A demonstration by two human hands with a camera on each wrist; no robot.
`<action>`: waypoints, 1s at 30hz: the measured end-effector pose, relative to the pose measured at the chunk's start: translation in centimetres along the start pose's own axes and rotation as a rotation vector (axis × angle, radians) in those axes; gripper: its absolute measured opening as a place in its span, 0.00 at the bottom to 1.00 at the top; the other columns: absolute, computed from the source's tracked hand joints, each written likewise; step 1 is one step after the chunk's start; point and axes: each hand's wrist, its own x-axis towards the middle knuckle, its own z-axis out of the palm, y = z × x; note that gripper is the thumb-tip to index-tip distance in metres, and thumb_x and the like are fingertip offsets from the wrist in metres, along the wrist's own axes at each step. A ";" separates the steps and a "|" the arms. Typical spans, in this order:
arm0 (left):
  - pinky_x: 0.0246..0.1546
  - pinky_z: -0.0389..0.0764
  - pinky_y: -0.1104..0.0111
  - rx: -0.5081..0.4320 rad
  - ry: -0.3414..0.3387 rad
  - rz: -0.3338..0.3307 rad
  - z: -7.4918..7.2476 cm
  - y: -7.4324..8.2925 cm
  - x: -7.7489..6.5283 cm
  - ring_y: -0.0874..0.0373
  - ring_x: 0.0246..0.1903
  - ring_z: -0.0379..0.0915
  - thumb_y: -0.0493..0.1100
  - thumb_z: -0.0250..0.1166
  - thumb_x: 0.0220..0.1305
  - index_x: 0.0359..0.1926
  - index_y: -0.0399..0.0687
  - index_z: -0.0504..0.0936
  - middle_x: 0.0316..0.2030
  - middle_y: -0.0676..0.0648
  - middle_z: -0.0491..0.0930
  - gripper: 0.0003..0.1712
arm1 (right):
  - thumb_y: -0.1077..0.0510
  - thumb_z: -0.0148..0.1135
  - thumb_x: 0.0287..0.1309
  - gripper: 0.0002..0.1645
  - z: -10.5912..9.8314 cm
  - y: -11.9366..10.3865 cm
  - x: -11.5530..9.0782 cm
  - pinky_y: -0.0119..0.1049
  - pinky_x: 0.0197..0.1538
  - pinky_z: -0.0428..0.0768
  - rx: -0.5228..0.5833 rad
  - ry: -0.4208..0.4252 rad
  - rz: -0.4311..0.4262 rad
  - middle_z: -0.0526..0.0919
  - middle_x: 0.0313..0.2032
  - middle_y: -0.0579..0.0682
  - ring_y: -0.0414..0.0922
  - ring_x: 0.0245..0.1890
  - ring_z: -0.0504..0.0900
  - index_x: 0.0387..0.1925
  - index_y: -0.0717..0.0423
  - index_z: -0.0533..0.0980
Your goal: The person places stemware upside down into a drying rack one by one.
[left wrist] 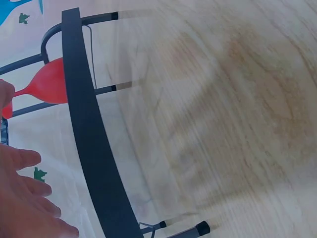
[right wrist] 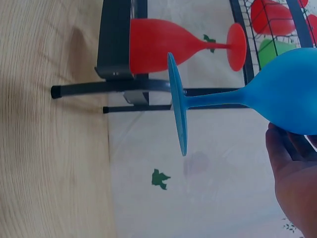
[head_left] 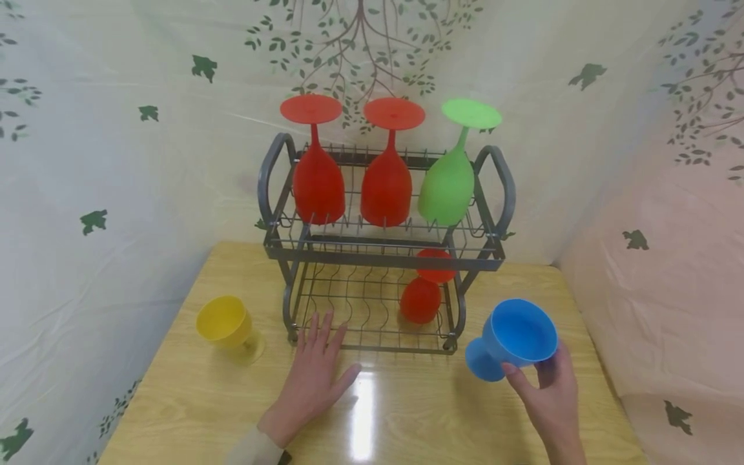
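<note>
A blue plastic goblet (head_left: pixel 511 339) is held by my right hand (head_left: pixel 549 394), thumb and fingers on its bowl. Its mouth faces up and its foot points down and left, right of the dish rack (head_left: pixel 378 263). In the right wrist view the goblet's foot (right wrist: pixel 178 104) hangs clear of the table. My left hand (head_left: pixel 314 374), fingers spread, is at the front edge of the rack's lower shelf and holds nothing; whether it touches the wire I cannot tell. Upside down on the lower shelf, at its right end, is a red goblet (head_left: pixel 421 300), partly hidden by the upper shelf.
On the upper shelf two red goblets (head_left: pixel 318 184) and a green goblet (head_left: pixel 447 187) stand upside down in a row. A yellow goblet (head_left: pixel 223 321) stands upright on the wooden table (head_left: pixel 418 413), left of the rack. A leaf-printed cloth (head_left: pixel 174 181) hangs behind.
</note>
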 end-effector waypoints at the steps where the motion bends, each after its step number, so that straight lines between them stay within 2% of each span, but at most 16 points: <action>1: 0.72 0.49 0.32 -0.012 0.013 0.005 -0.1 0.1 0.0 0.30 0.78 0.40 0.65 0.57 0.71 0.76 0.39 0.66 0.80 0.32 0.47 0.45 | 0.81 0.70 0.50 0.53 0.1 -0.1 -0.1 0.21 0.62 0.72 -0.014 -0.007 -0.008 0.73 0.64 0.46 0.39 0.63 0.73 0.76 0.57 0.62; 9: 0.72 0.51 0.33 -0.071 0.100 0.042 -0.9 0.5 0.4 0.31 0.77 0.47 0.65 0.55 0.73 0.74 0.38 0.67 0.78 0.33 0.53 0.43 | 0.79 0.71 0.50 0.53 1.2 -0.6 -0.2 0.20 0.61 0.72 -0.076 -0.056 -0.066 0.73 0.64 0.42 0.37 0.63 0.73 0.77 0.57 0.62; 15: 0.74 0.51 0.37 -0.197 0.102 0.024 -1.9 1.1 0.6 0.34 0.77 0.47 0.59 0.61 0.71 0.75 0.38 0.66 0.79 0.37 0.53 0.42 | 0.78 0.72 0.51 0.51 2.0 -0.9 -0.2 0.19 0.61 0.71 -0.085 -0.094 -0.085 0.73 0.64 0.43 0.37 0.62 0.74 0.75 0.59 0.62; 19: 0.73 0.57 0.39 -0.262 0.116 0.031 -2.2 1.2 0.7 0.36 0.77 0.51 0.56 0.63 0.69 0.75 0.39 0.66 0.79 0.40 0.56 0.41 | 0.76 0.73 0.51 0.51 2.5 -1.1 -0.3 0.19 0.61 0.72 -0.089 -0.103 -0.085 0.74 0.63 0.42 0.36 0.62 0.74 0.75 0.57 0.63; 24: 0.70 0.64 0.41 -0.298 0.152 0.064 -2.4 1.3 0.9 0.38 0.75 0.57 0.55 0.63 0.69 0.75 0.38 0.66 0.78 0.41 0.59 0.41 | 0.77 0.74 0.48 0.52 3.4 -1.3 -0.3 0.21 0.60 0.74 -0.066 -0.136 -0.139 0.75 0.64 0.45 0.36 0.61 0.76 0.75 0.59 0.64; 30: 0.72 0.61 0.44 -0.455 0.156 0.037 -3.2 1.8 1.1 0.42 0.76 0.57 0.47 0.65 0.68 0.76 0.40 0.65 0.78 0.43 0.60 0.39 | 0.74 0.75 0.49 0.52 4.4 -1.7 -0.3 0.23 0.59 0.76 -0.067 -0.198 -0.164 0.76 0.64 0.45 0.36 0.61 0.76 0.75 0.56 0.64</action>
